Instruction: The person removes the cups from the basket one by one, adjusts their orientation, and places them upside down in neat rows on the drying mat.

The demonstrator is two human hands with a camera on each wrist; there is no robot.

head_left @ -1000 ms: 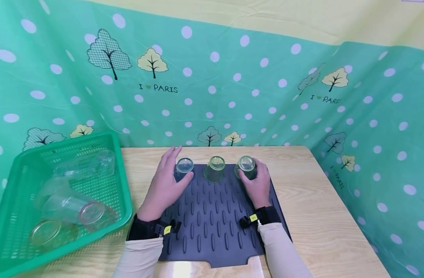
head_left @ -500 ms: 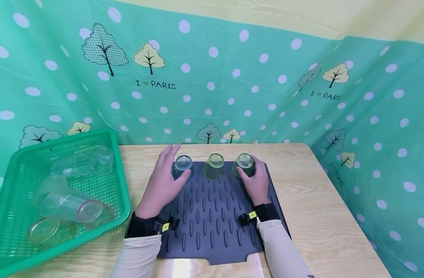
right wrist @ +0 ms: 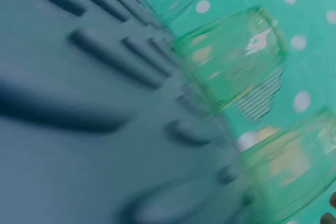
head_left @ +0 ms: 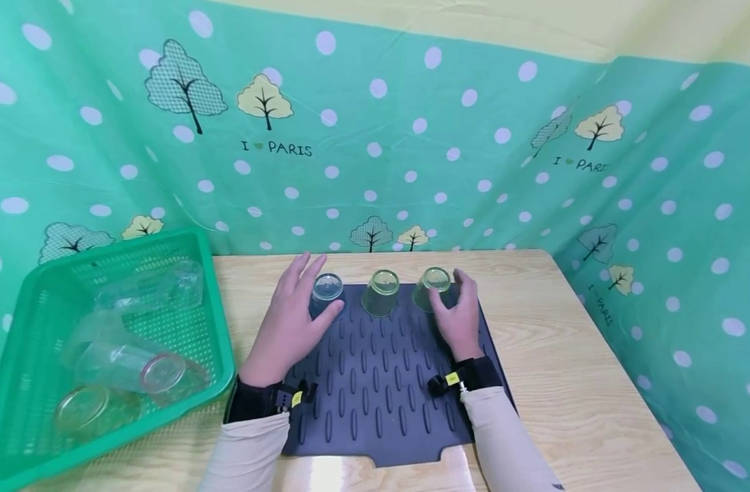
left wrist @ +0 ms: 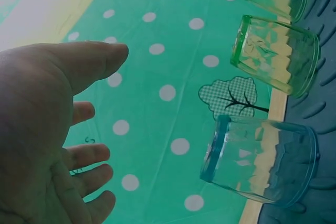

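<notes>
Left hand [head_left: 291,321], fingers spread and loose, sits beside the blue-tinted glass [head_left: 327,295], upturned at the ribbed mat's [head_left: 375,383] far edge. Right hand [head_left: 458,318] relaxes near the green glass [head_left: 433,288]. Both look rigid, slick, breakable; best gripped around their sides.

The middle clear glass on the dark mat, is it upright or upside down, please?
Upside down: the middle clear glass shows its flat base on top, its wider rim on the dark ribbed mat.

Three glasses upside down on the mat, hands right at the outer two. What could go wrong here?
1. The left hand is open close beside the blue glass; a nudge could tip it off the ribbed mat.
2. The right hand crowds the right glass, which might knock the middle glass.
3. The row sits at the mat's far edge, so a push may slide glasses onto the table.
</notes>
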